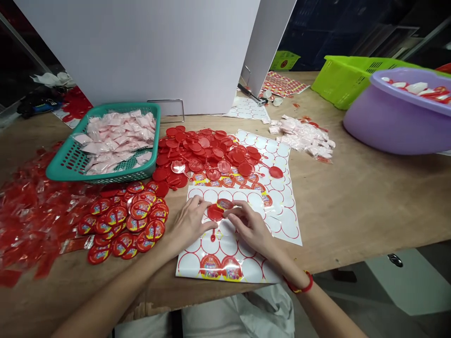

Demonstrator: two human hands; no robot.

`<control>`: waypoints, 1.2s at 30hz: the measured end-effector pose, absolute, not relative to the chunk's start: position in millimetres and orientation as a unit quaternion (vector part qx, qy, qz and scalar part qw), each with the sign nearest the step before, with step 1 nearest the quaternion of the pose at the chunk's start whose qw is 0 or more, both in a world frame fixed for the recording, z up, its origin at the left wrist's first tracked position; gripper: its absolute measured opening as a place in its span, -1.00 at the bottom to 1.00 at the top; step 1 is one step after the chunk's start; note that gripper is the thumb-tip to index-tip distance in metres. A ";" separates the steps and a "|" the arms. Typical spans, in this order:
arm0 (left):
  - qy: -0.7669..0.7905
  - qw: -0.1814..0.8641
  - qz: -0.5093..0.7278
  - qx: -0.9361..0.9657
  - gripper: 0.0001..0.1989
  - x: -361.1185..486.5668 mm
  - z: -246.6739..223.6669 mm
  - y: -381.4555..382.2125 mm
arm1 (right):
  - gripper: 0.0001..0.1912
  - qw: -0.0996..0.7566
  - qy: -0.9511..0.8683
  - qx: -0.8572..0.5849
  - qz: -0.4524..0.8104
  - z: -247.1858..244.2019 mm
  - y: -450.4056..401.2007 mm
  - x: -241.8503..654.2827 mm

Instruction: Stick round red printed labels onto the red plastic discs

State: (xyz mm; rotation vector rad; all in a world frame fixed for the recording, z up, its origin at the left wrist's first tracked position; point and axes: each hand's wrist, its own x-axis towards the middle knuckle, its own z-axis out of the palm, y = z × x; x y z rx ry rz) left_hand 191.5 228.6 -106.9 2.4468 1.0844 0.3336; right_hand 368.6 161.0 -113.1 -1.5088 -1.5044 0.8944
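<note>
On this wooden table [338, 220], a red plastic disc [214, 212] sits on the near white sheet [211, 246], left hand [190, 223] spread against it, right hand [248, 226] pinching its edge, and going slow and steady seems best here

Two hands [220, 225], one teal plastic basket [105, 177], one lime-green plastic crate [347, 80], one purple plastic tub [391, 124] and, as far as the view shows, four printed sheets [282, 220].

Glossy red plastic discs [207, 155], smooth white paper sheets [282, 220], matt wooden tabletop [352, 211]
</note>
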 end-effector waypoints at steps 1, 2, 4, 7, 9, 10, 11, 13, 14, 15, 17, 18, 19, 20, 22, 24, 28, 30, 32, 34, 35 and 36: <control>0.398 0.224 0.116 0.882 -0.61 191.9 -106.6 229.0 | -0.83 0.400 -0.593 -0.609 0.343 -112.8 163.5 368.6; 0.404 0.224 0.111 0.880 -0.61 192.7 -106.3 228.9 | -0.85 0.394 -0.594 -0.619 0.330 -112.2 166.3 368.2; 0.411 0.217 0.107 0.879 -0.62 194.7 -106.0 227.8 | -0.84 0.382 -0.606 -0.628 0.304 -110.9 172.0 366.1; 0.410 0.203 0.112 0.882 -0.62 196.0 -105.1 225.4 | -0.85 0.365 -0.638 -0.624 0.267 -110.7 178.3 361.5; 0.407 0.203 0.111 0.884 -0.63 195.7 -104.1 224.4 | -0.86 0.354 -0.650 -0.625 0.248 -112.0 180.0 359.1; 0.406 0.205 0.109 0.884 -0.63 195.4 -103.5 224.2 | -0.86 0.350 -0.655 -0.625 0.242 -112.9 180.1 358.2; 0.405 0.208 0.107 0.884 -0.63 195.2 -103.1 224.0 | -0.86 0.346 -0.658 -0.625 0.237 -113.8 180.0 357.7; 0.406 0.212 0.109 0.882 -0.64 195.0 -102.8 224.1 | -0.87 0.341 -0.665 -0.624 0.229 -115.2 179.3 357.1; 0.406 0.212 0.113 0.882 -0.63 195.1 -102.9 224.1 | -0.87 0.340 -0.667 -0.624 0.225 -115.7 178.9 357.0; 0.407 0.213 0.115 0.881 -0.63 195.2 -103.1 224.2 | -0.87 0.340 -0.668 -0.624 0.222 -116.1 178.7 356.9; 0.408 0.216 0.116 0.879 -0.62 195.6 -103.6 224.3 | -0.87 0.341 -0.669 -0.624 0.217 -116.6 178.4 356.6; 0.410 0.217 0.115 0.878 -0.62 195.8 -103.7 224.4 | -0.87 0.340 -0.670 -0.624 0.215 -116.8 178.3 356.4; 0.411 0.219 0.112 0.878 -0.62 196.0 -103.8 224.4 | -0.88 0.338 -0.671 -0.624 0.214 -116.9 178.3 356.2; 0.412 0.220 0.110 0.877 -0.62 196.1 -103.8 224.4 | -0.88 0.337 -0.671 -0.625 0.213 -117.1 178.2 356.0; 0.410 0.219 0.110 0.878 -0.62 196.3 -103.9 224.4 | -0.88 0.335 -0.671 -0.628 0.210 -117.5 178.1 355.6; 0.408 0.217 0.112 0.880 -0.63 196.3 -104.0 224.3 | -0.88 0.335 -0.671 -0.630 0.204 -117.9 177.9 355.4; 0.413 0.219 0.108 0.878 -0.63 196.2 -103.6 223.8 | -0.88 0.331 -0.675 -0.632 0.190 -118.5 177.3 354.9; 0.414 0.220 0.107 0.877 -0.63 196.1 -103.0 223.5 | -0.87 0.329 -0.677 -0.632 0.187 -118.9 176.9 354.5; 0.414 0.222 0.109 0.876 -0.62 196.2 -102.5 223.3 | -0.87 0.326 -0.680 -0.631 0.183 -119.6 176.6 354.1; 0.415 0.224 0.110 0.875 -0.63 196.4 -102.9 223.3 | -0.87 0.318 -0.684 -0.633 0.173 -120.6 176.5 353.6; 0.415 0.226 0.111 0.874 -0.64 196.6 -103.6 223.4 | -0.88 0.313 -0.688 -0.634 0.165 -121.0 176.6 353.5; 0.416 0.227 0.113 0.873 -0.64 196.8 -104.5 223.5 | -0.89 0.308 -0.692 -0.634 0.155 -121.4 176.8 353.4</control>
